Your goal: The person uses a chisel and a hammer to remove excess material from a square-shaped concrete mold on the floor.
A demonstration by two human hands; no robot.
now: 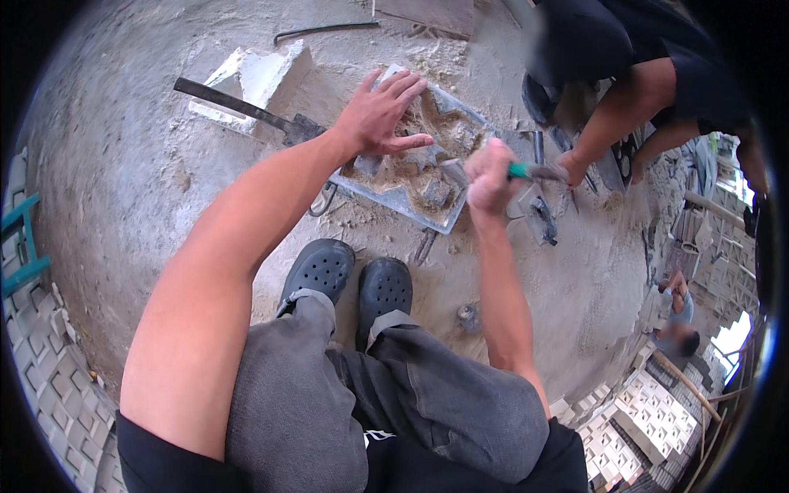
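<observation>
On the ground before me lies a rectangular grey mould point(386, 203) with angular raised shapes, sandy material caught among them. My left hand point(385, 117) is open over its left part, fingers and thumb spread, seemingly resting on it. My right hand point(491, 177) is closed around a green-handled tool point(519, 170) at the mould's right edge. Motion blur and my fingers hide much of the tool, so I cannot tell its exact kind. A long flat metal bar point(234, 102) sticks out to the left from beside the mould.
A broken white block point(279, 76) lies beyond the bar, and a dark curved rod point(325, 31) farther back. At the right another person point(629, 99) crouches close by, near scattered tools. Patterned blocks point(649, 419) are stacked at lower right; a green frame point(23, 246) stands far left.
</observation>
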